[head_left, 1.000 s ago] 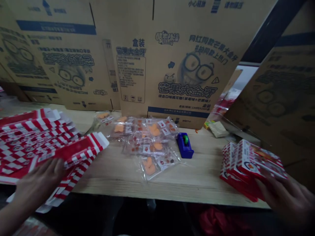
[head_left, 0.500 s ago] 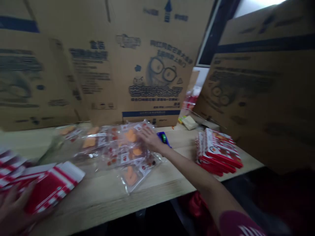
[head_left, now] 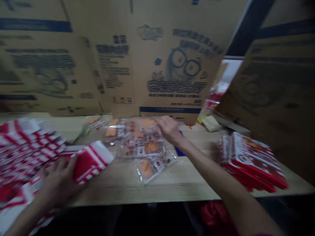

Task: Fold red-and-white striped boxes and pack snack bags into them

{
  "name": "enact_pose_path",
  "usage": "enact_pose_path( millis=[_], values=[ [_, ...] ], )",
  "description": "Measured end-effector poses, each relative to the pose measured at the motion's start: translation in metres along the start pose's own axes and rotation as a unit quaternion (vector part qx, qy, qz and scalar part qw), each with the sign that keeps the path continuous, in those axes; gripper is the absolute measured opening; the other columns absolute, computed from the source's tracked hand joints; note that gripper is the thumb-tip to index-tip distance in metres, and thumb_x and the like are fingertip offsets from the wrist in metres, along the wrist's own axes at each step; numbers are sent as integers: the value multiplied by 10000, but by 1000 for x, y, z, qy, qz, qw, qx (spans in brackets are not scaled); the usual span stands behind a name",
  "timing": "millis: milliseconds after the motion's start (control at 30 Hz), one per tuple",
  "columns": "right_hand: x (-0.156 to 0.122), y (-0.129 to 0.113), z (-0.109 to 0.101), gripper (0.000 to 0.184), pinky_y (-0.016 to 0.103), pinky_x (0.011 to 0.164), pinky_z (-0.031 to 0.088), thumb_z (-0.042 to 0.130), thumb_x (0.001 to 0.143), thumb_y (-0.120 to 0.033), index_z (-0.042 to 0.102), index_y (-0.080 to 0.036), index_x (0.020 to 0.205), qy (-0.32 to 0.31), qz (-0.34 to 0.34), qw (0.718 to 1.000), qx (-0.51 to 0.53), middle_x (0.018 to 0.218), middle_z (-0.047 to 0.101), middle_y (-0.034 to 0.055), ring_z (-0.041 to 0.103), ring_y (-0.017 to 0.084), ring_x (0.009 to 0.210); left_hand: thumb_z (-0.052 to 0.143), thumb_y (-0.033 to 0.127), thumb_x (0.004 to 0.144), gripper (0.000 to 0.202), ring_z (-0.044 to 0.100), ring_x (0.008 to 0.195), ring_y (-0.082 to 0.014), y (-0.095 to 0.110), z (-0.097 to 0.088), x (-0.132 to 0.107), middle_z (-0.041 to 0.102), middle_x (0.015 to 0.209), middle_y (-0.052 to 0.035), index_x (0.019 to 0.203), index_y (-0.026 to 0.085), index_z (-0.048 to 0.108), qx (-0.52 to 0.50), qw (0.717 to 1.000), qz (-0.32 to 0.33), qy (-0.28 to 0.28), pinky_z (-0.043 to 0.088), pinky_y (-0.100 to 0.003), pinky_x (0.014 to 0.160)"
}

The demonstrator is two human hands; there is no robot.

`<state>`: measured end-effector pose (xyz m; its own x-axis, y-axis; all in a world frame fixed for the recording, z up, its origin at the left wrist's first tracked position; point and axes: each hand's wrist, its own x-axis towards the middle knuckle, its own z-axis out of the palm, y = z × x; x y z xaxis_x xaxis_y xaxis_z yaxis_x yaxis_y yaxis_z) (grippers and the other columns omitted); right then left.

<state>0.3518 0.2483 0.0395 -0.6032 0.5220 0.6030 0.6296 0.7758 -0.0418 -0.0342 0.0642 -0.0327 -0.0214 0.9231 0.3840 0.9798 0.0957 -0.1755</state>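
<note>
My left hand (head_left: 57, 177) is wrapped round the near end of a flat red-and-white carton (head_left: 90, 163), beside a fanned pile of striped cartons (head_left: 29, 147). Its fingertips are blurred. At the middle of the table, my right hand (head_left: 169, 128) has its fingers closed on the right edge of a clear plastic packet (head_left: 147, 122) with orange pieces inside. More clear packets (head_left: 150, 146) lie overlapping just below it, and one packet (head_left: 145, 168) rests nearest the table's front edge. A blue object (head_left: 179, 150) is partly hidden behind my right wrist.
Printed cardboard boxes (head_left: 118, 78) stand along the back, and another large box (head_left: 275, 98) rises on the right. A stack of red printed boxes (head_left: 258, 159) sits at the table's right. Behind it lies a small pale packet (head_left: 211, 123). Under the table is something red (head_left: 215, 213).
The view has swung left, bringing more of the striped carton pile into sight. My right hand, spread over the packets before, has curled its fingers at a packet's edge. My left hand stays at its carton.
</note>
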Motion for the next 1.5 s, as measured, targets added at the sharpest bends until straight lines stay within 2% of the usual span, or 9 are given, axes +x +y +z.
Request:
enact_pose_path(
  millis=[167, 367, 567, 733, 867, 1033, 1133, 1333, 1500],
  values=[
    [-26, -20, -37, 561, 402, 879, 528, 500, 917, -201, 324, -214, 1450, 108, 32, 988, 108, 1166, 620, 104, 619, 226, 995, 652, 446, 610, 934, 429, 1209, -453, 57, -6, -26, 437, 1352, -280, 1405, 81, 325, 1, 998, 61, -16, 286, -643, 1026],
    [-69, -31, -21, 430, 387, 935, 506, 497, 929, -244, 490, -284, 1357, -107, 64, 964, 234, 1256, 600, 73, 588, 222, 1127, 670, 380, 565, 932, 392, 1248, -441, 118, -13, -40, 425, 1358, -253, 1395, 105, 345, -100, 992, 79, 6, 210, -635, 1088],
    [-84, -33, -26, 431, 324, 884, 480, 385, 989, -284, 425, -323, 1416, -298, 17, 929, 219, 1175, 623, 69, 601, 191, 1042, 697, 307, 530, 919, 378, 1260, -451, 149, -11, -43, 399, 1384, -247, 1379, 133, 392, -144, 984, 103, 14, 182, -649, 1099],
    [-91, -43, -15, 481, 392, 922, 409, 429, 949, -209, 438, -362, 1404, -374, -31, 917, 133, 1031, 629, 66, 587, 211, 971, 666, 265, 650, 808, 409, 1255, -406, 160, -1, -40, 463, 1343, -233, 1395, 130, 383, -156, 982, 103, 19, 191, -632, 1107],
    [-106, -44, 18, 655, 317, 826, 429, 491, 766, -23, 507, -290, 1364, -397, 18, 909, 124, 997, 648, 79, 600, 221, 917, 685, 372, 705, 814, 361, 1330, -404, 162, 18, -38, 443, 1418, -215, 1427, 170, 370, -176, 969, 160, -71, 175, -646, 1109],
    [-124, -34, 49, 701, 266, 797, 413, 422, 740, 14, 506, -316, 1353, -348, 52, 921, 168, 1002, 635, 46, 587, 186, 902, 765, 679, 455, 1245, 111, 1431, -468, 154, 33, -39, 189, 1546, -283, 1471, 136, 293, -200, 937, 205, -200, 141, -679, 1093],
    [-129, -33, 52, 657, 276, 792, 415, 405, 814, -32, 438, -327, 1400, -351, 42, 919, 175, 982, 600, 46, 564, 179, 882, 807, 614, 377, 1347, 53, 1435, -475, 144, 27, -31, 122, 1563, -276, 1498, 156, 215, -172, 933, 204, -240, 136, -682, 1087],
    [-130, -46, 42, 458, 377, 898, 407, 367, 983, -379, 390, -316, 1436, -355, 10, 922, 151, 1088, 547, 96, 505, 218, 998, 740, 386, 495, 1084, 276, 1371, -456, 140, 26, -26, 349, 1455, -287, 1456, 117, 317, -163, 943, 231, -179, 100, -648, 1115],
    [-127, -62, 42, 463, 549, 1033, 281, 438, 938, -521, 500, -339, 1359, -339, -3, 931, 134, 1160, 540, 110, 466, 267, 1113, 730, 372, 483, 1079, 280, 1355, -461, 151, 34, -38, 347, 1441, -282, 1452, 126, 321, -171, 949, 233, -130, 73, -655, 1114]
  ],
)
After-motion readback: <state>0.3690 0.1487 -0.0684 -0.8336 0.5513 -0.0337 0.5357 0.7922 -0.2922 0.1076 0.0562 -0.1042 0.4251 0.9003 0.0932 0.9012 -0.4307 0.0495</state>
